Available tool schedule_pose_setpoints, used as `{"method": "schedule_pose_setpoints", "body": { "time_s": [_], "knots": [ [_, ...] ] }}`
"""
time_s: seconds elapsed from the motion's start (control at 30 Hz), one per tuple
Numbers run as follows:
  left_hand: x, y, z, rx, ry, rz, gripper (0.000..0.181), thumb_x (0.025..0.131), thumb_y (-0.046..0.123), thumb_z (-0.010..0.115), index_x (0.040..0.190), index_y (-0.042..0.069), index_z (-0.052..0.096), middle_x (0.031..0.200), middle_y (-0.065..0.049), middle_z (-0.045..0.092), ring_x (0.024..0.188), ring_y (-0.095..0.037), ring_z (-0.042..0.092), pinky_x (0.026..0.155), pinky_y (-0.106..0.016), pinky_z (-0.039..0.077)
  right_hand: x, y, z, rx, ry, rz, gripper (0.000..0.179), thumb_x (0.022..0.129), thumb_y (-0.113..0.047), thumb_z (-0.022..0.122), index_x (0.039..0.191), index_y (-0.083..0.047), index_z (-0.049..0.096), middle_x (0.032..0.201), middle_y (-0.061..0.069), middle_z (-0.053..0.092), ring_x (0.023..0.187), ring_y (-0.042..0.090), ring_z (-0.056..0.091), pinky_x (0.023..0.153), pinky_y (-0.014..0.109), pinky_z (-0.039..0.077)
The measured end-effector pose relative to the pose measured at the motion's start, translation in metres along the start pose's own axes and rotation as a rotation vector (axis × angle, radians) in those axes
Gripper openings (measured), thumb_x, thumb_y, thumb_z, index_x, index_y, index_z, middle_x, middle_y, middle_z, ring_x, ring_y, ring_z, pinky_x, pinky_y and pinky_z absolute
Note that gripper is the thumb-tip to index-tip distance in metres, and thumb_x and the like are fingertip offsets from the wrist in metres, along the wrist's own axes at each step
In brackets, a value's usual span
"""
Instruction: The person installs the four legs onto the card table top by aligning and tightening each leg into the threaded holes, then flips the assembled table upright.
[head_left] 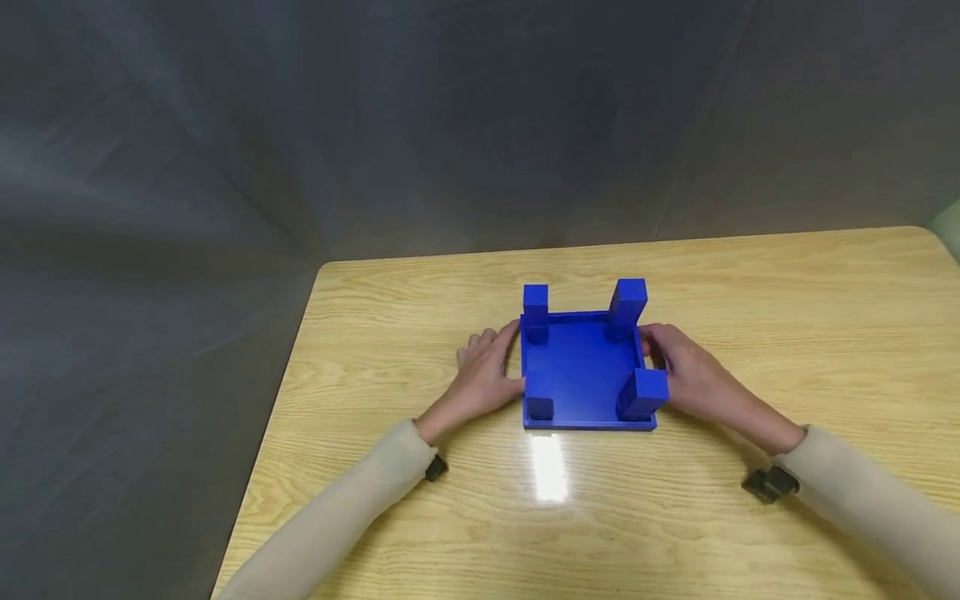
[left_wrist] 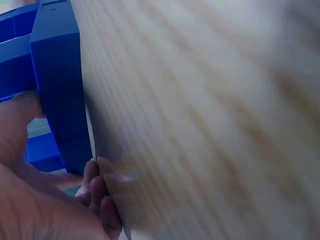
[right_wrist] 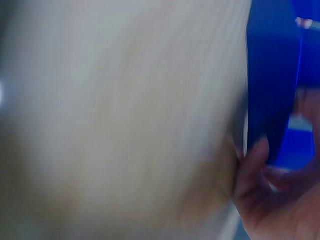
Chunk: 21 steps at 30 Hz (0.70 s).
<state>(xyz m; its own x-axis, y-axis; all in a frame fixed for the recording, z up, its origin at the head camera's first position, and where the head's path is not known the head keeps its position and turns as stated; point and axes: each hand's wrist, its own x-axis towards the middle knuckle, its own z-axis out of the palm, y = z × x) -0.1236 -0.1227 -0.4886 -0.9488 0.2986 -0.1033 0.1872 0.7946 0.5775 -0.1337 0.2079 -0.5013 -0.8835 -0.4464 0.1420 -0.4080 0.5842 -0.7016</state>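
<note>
A small blue table (head_left: 581, 375) lies upside down on the wooden tabletop, its shallow rim and square corner legs facing up. Along its left side my left hand (head_left: 483, 379) grips the edge, the thumb by the near-left leg (head_left: 539, 396) and the index finger toward the far corner. From the opposite side my right hand (head_left: 693, 375) holds the right edge; its thumb is partly hidden behind the near-right leg (head_left: 642, 393). Both wrist views show a thumb at the rim and the other fingers low beside the outer wall (left_wrist: 62, 90), close to the wood.
The wood-grain tabletop (head_left: 420, 300) has rounded back corners, and its left edge slants toward me. Dark grey sheeting (head_left: 487, 125) rises behind it and on the left. A bright light reflection shows just in front of the blue table.
</note>
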Motion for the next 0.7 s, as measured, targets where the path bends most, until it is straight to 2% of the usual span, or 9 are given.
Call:
{"method": "schedule_pose_setpoints", "body": {
  "time_s": [0.1,0.23,0.33,0.47,0.53,0.6,0.7],
  "knots": [
    [0.003,0.002,-0.001,-0.024,-0.006,0.025,0.097,0.095,0.041,0.082,0.171,0.007,0.033,0.110,-0.005,0.057,0.102,-0.025,0.044,0.092,-0.040,0.032,0.000,0.001,0.003,0.028,0.070,-0.042,0.034,0.089,-0.007,0.080,0.117,0.004,0.066,0.095,0.006,0.058,0.091,0.023,0.050,0.078,0.027,0.038],
    [0.006,0.001,0.001,-0.087,0.002,0.083,0.095,0.095,0.036,0.081,0.170,0.002,0.033,0.101,-0.002,0.056,0.097,-0.025,0.045,0.092,-0.041,0.035,-0.001,-0.002,0.005,0.052,0.120,-0.046,0.037,0.089,-0.002,0.079,0.123,0.010,0.068,0.098,0.009,0.062,0.095,0.026,0.052,0.084,0.026,0.037],
    [0.013,-0.011,0.012,-0.145,0.033,0.126,0.097,0.093,0.031,0.083,0.171,0.007,0.031,0.097,0.002,0.059,0.092,-0.021,0.050,0.088,-0.037,0.041,-0.003,-0.007,0.004,0.052,0.130,-0.021,0.050,0.090,-0.001,0.080,0.134,0.015,0.064,0.102,0.015,0.064,0.096,0.028,0.056,0.084,0.024,0.040],
    [0.025,-0.038,0.031,-0.223,0.060,0.174,0.105,0.093,0.018,0.081,0.176,0.021,0.018,0.087,0.007,0.063,0.076,-0.012,0.058,0.068,-0.031,0.050,-0.006,-0.014,0.003,0.071,0.106,0.047,0.068,0.093,-0.005,0.081,0.150,0.018,0.052,0.106,0.019,0.069,0.089,0.024,0.064,0.077,0.020,0.047],
    [0.027,-0.043,0.034,-0.263,0.063,0.179,0.106,0.093,0.011,0.076,0.177,0.022,0.013,0.084,0.006,0.064,0.069,-0.011,0.059,0.060,-0.030,0.050,-0.007,-0.017,0.003,0.097,0.094,0.092,0.072,0.095,-0.007,0.080,0.155,0.017,0.047,0.103,0.017,0.070,0.084,0.020,0.064,0.073,0.019,0.048],
    [0.019,-0.036,0.028,-0.396,0.030,0.143,0.105,0.095,0.007,0.073,0.178,0.024,0.011,0.086,0.000,0.066,0.067,-0.013,0.062,0.057,-0.033,0.055,-0.008,-0.019,0.004,0.145,0.087,0.131,0.073,0.097,-0.008,0.078,0.158,0.014,0.046,0.101,0.013,0.070,0.083,0.015,0.063,0.072,0.018,0.048],
    [0.003,-0.013,0.012,-0.644,-0.008,0.052,0.100,0.097,-0.003,0.067,0.178,0.021,0.013,0.087,-0.009,0.065,0.065,-0.017,0.063,0.053,-0.040,0.060,-0.009,-0.019,0.004,0.280,0.078,0.177,0.072,0.099,-0.004,0.075,0.162,0.011,0.042,0.104,0.014,0.067,0.087,0.011,0.062,0.075,0.016,0.049]
  ]
}}
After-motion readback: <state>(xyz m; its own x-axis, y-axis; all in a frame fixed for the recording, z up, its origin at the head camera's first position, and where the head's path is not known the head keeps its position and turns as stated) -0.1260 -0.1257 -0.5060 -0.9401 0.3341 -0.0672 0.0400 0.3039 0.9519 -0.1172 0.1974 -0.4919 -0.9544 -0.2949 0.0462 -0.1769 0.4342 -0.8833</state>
